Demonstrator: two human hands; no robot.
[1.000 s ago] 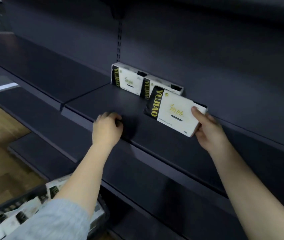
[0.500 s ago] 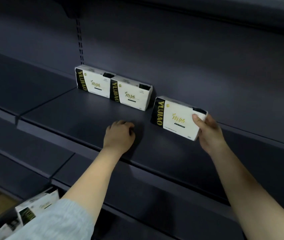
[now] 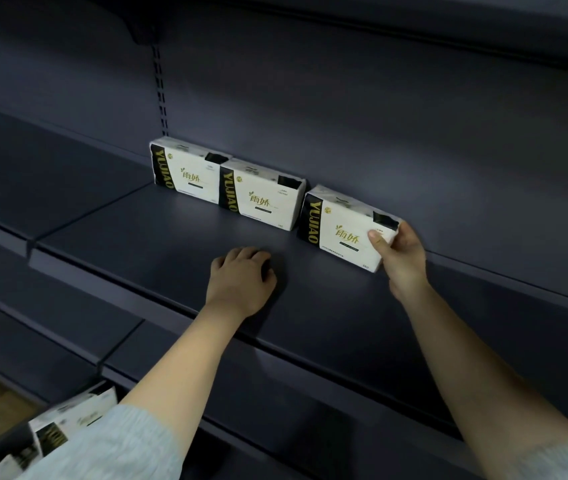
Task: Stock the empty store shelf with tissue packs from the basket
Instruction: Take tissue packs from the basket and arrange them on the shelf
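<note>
Setting pack number three [image 3: 344, 230] down just right of the two packs [image 3: 227, 181] already lined up on the shelf [image 3: 137, 244] — right hand [image 3: 402, 252] pinching its end, left hand [image 3: 241, 282] curled on nothing, knuckles on the shelf. Loads of room left — more packs [image 3: 67, 424] wait below it.

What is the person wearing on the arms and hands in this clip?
Both hands, left hand and right hand, are bare: no gloves, rings or watch visible. Forearms are uncovered. A light grey-blue knit sleeve covers the left upper arm; a similar sleeve edge shows on the right.
</note>
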